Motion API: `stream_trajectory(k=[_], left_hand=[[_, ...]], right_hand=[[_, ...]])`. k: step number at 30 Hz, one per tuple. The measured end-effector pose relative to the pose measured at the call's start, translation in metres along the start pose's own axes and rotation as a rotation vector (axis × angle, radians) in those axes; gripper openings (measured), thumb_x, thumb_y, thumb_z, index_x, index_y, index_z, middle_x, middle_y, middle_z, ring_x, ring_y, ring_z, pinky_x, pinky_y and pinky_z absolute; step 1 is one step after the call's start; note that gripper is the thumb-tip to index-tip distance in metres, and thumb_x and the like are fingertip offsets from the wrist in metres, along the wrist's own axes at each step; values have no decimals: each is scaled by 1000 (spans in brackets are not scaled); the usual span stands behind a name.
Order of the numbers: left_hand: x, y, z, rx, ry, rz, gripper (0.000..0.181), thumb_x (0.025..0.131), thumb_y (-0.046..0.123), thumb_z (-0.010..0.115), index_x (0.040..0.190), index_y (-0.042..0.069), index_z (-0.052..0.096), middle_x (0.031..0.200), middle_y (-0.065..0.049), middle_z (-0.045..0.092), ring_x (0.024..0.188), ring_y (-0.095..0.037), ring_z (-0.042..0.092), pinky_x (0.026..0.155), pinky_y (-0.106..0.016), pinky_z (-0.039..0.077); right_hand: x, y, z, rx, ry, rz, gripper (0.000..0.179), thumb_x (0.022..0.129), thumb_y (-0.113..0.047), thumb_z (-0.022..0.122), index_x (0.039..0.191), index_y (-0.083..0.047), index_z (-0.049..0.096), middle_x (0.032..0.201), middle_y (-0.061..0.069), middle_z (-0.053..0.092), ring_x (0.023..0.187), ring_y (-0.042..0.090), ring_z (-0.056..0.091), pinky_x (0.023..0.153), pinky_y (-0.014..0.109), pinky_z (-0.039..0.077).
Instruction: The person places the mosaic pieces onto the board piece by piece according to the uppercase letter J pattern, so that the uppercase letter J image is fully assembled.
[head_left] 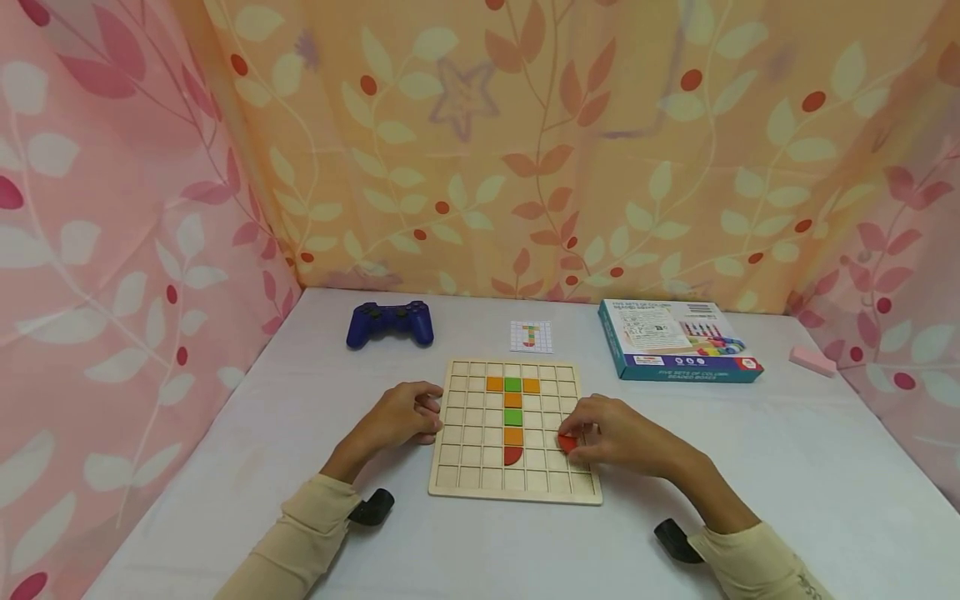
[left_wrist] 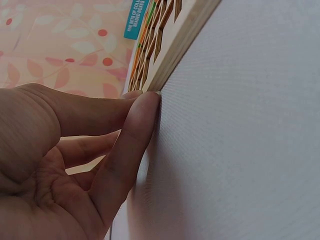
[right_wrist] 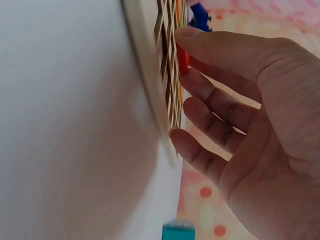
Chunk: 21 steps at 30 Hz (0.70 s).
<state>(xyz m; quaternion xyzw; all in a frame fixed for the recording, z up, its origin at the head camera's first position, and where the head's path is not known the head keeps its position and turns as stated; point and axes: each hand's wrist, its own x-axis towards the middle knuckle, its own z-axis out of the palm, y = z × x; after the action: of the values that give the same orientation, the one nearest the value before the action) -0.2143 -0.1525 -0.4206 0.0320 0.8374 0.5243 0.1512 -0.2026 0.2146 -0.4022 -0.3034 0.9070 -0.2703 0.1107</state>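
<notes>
A square wooden grid board (head_left: 465,455) lies on the white table. Orange and green square tiles (head_left: 513,400) form a T in its cells, with a red quarter-round tile (head_left: 513,456) at the foot of the stem. My left hand (head_left: 401,414) holds the board's left edge between thumb and finger, and the left wrist view has those fingertips (left_wrist: 142,107) right at the rim. Over the right side of the board, my right hand (head_left: 621,433) pinches a red tile (head_left: 567,443) between thumb and fingers. Part of that tile (right_wrist: 183,59) is hidden behind the fingers.
Behind the board lies a small pattern card (head_left: 531,337) printed with a similar coloured figure. A blue game controller (head_left: 390,323) is at the back left. At the back right are a boxed bead set (head_left: 678,342) and a pink block (head_left: 812,361). Patterned curtains (head_left: 465,167) surround the table.
</notes>
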Motion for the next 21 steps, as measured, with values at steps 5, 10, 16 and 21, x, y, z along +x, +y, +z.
stream_trajectory(k=[5, 10, 16, 21], left_hand=[[0, 0, 1, 7, 5, 4, 54, 89, -10, 72, 142, -5, 61, 111, -15, 64, 88, -19, 68, 72, -30, 67], [0, -1, 1, 2, 5, 5, 54, 90, -10, 72, 142, -5, 60, 110, -15, 64, 87, -19, 68, 72, -30, 67], [1, -1, 0, 3, -1, 10, 54, 91, -9, 72, 143, -5, 60, 112, -15, 65, 89, -19, 68, 72, -30, 67], [1, -1, 0, -3, -5, 6, 55, 90, -9, 72, 143, -5, 60, 112, -15, 64, 89, -19, 68, 72, -29, 67]], right_hand=[[17, -14, 9, -11, -29, -57, 28, 91, -30, 85, 116, -19, 82, 107, -13, 70, 104, 13, 57, 94, 31, 57], [32, -26, 17, -13, -49, -97, 28, 91, -30, 85, 117, -19, 82, 106, -13, 70, 103, 11, 56, 92, 30, 55], [46, -42, 25, -17, -67, -122, 24, 91, -25, 83, 114, -22, 81, 104, -13, 67, 102, 12, 55, 92, 32, 54], [56, -53, 32, -32, -83, -162, 23, 91, -24, 82, 113, -20, 81, 103, -12, 68, 100, 11, 57, 93, 34, 53]])
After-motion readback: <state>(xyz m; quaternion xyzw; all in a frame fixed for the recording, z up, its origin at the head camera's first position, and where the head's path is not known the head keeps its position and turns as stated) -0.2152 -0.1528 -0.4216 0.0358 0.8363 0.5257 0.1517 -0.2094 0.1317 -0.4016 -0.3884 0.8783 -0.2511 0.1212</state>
